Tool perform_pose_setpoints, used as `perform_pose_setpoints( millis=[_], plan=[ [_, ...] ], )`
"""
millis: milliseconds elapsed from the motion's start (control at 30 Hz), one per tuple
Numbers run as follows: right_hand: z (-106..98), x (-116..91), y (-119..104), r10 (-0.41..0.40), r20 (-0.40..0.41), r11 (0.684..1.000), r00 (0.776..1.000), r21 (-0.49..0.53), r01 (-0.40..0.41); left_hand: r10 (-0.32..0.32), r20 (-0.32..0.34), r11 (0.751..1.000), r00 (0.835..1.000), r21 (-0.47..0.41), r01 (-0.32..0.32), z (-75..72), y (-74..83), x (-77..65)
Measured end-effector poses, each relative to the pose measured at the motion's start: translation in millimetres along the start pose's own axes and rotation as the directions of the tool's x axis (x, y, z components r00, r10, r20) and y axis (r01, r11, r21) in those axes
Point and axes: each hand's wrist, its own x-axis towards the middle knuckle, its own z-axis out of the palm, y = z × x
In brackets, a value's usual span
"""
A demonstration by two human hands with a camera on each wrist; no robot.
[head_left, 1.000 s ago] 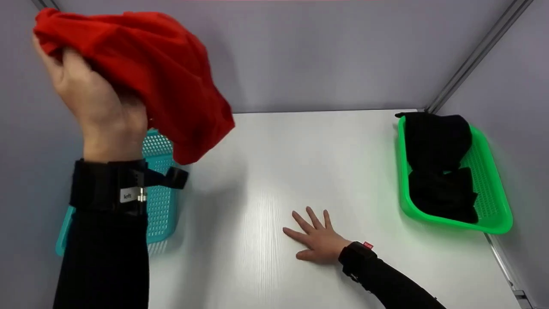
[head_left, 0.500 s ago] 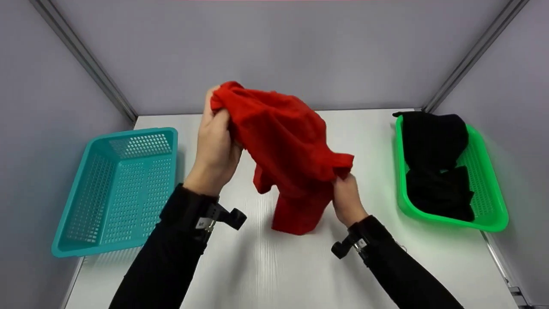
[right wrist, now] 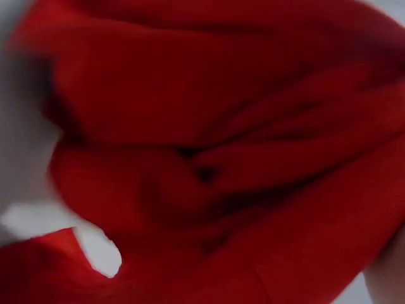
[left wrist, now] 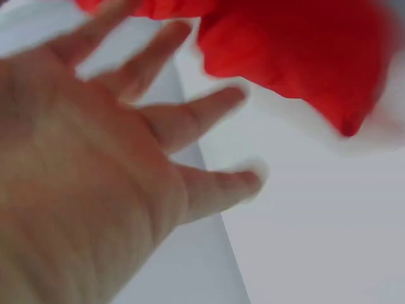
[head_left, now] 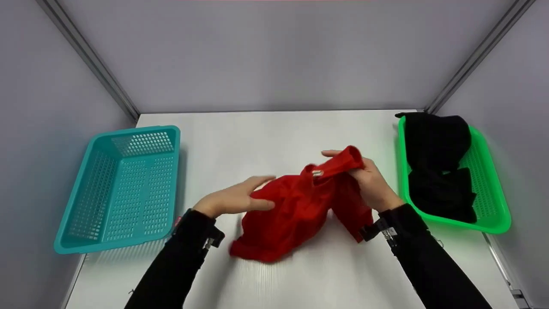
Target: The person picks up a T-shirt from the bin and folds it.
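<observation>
A crumpled red shirt hangs in folds over the middle of the white table, a small white label showing at its upper edge. My right hand grips the shirt's upper right part, with one finger stretched out past the cloth. At the shirt's left side is my left hand, its thumb in front of the cloth. The left wrist view shows that hand's spread fingers and the red cloth beyond them; contact cannot be told. Red folds fill most of the right wrist view, hiding the right fingers.
A teal perforated basket stands on the left of the table. On the right, a green basket holds black cloth items. Grey panels enclose the table at the back and both sides.
My left hand came from high on the left with the shirt, over to the middle, and let go of it. My right hand left the tabletop, took hold of the shirt and moved up and right.
</observation>
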Motion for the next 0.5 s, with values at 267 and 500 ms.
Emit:
perform_pose_setpoints(
  millis=[267, 500],
  plan=[
    [23.7, -0.5, -25.0, -0.021, 0.254, 0.997, 0.967, -0.065, 0.039, 0.288, -0.091, 0.949, 0.953, -0.107, -0.297, 27.0, 9.9, 30.5],
    [10.6, -1.8, -36.7, -0.16, -0.139, 0.847, 0.977, -0.529, 0.063, 0.247, -0.401, 0.946, 0.882, -0.096, -0.309, 15.0, 6.2, 20.8]
  ],
)
